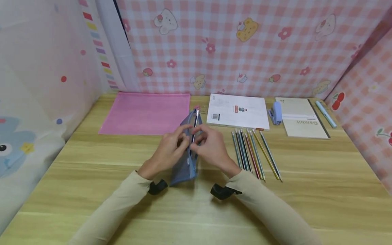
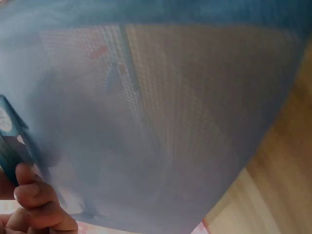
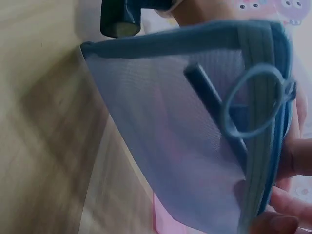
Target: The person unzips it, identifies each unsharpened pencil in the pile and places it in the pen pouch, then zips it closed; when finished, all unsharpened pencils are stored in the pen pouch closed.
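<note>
A blue mesh pencil pouch point(image 1: 185, 160) stands on edge on the wooden counter point(image 1: 92, 190), directly between the two hands, its long side running away from the person. The left hand point(image 1: 169, 149) grips its left face near the top edge, fingers curled onto the mesh; the right hand point(image 1: 211, 146) pinches the upper edge from the other side, thumb and fingertips closed on the zipper band. The hands nearly meet over the pouch's top.

The pouch is see-through blue netting with a darker blue fabric border. From the right wrist, a round blue pull ring point(image 3: 253, 100) hangs at the zipper end and a dark pencil-like stick point(image 3: 214, 105) shows through the mesh inside. From the left wrist, the mesh point(image 2: 161, 122) fills nearly the whole view, with a fingertip point(image 2: 34, 192) at the lower left.

To the right of the right hand, near it, a row of pencils point(image 1: 254, 153) lies on the counter. Farther back lie a pink mesh folder point(image 1: 147, 112), a white booklet point(image 1: 239, 110), a small blue stapler point(image 1: 276, 113), a tan notebook point(image 1: 301, 117) and a light blue pen point(image 1: 325, 114).
</note>
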A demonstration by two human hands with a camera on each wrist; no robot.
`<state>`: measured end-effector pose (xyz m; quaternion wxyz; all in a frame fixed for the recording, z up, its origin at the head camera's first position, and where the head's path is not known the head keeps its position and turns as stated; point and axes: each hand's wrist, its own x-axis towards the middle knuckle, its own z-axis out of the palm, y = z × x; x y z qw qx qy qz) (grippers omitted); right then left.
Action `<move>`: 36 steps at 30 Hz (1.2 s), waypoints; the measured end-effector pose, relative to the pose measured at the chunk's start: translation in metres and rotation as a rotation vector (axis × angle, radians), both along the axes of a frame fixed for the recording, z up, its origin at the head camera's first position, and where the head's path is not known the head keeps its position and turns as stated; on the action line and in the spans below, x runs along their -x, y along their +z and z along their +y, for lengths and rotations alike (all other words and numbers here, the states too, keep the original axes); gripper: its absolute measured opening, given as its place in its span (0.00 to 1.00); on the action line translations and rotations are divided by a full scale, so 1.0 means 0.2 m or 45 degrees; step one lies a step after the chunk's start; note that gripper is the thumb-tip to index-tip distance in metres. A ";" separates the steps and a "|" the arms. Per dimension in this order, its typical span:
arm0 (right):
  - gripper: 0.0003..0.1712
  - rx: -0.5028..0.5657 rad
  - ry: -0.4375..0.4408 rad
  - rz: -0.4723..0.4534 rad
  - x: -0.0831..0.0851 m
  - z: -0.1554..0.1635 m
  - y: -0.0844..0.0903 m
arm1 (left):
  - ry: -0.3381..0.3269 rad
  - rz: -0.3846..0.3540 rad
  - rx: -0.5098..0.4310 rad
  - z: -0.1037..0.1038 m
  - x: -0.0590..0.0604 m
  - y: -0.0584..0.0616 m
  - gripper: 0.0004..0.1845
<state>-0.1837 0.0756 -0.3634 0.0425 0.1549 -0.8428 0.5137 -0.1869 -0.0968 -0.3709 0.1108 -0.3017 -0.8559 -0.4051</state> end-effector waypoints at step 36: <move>0.06 -0.716 0.156 0.048 0.10 0.78 -0.13 | -0.094 -0.167 -0.117 -0.07 0.02 -0.03 0.21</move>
